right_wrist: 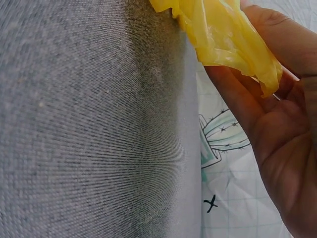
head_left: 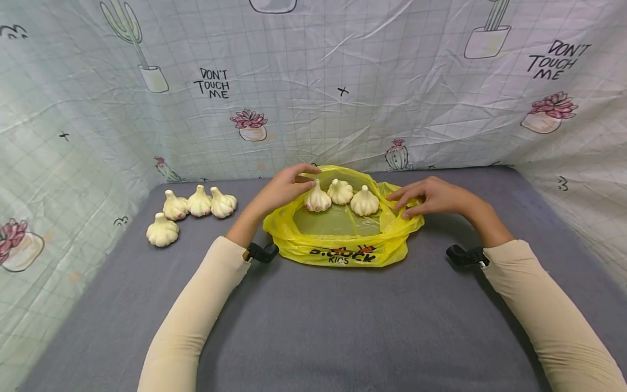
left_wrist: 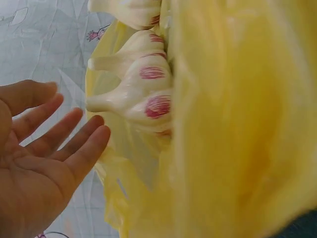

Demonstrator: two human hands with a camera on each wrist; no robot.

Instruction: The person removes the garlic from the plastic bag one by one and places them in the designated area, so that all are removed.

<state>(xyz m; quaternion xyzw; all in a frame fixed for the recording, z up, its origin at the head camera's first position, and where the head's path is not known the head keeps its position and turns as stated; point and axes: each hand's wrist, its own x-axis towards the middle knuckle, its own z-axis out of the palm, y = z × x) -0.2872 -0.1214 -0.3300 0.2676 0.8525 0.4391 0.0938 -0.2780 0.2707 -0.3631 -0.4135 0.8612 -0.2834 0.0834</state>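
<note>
A yellow plastic bag point(head_left: 343, 245) lies spread on the table with its mouth turned up. Inside it stand three garlic bulbs: a left one point(head_left: 318, 198), a middle one point(head_left: 340, 191) and a right one point(head_left: 364, 201). My left hand point(head_left: 290, 188) reaches over the bag's left rim beside the left bulb. In the left wrist view the left hand point(left_wrist: 49, 144) has its fingers loosely extended, apart from the bulb's stem, holding nothing. My right hand point(head_left: 431, 197) holds the bag's right rim; in the right wrist view, yellow plastic point(right_wrist: 233, 44) lies between thumb and fingers.
Several garlic bulbs point(head_left: 200, 201) stand in a group on the left of the grey table point(head_left: 343, 326), one of them point(head_left: 163, 231) nearer the front. A patterned cloth point(head_left: 303, 71) hangs behind the table's far edge.
</note>
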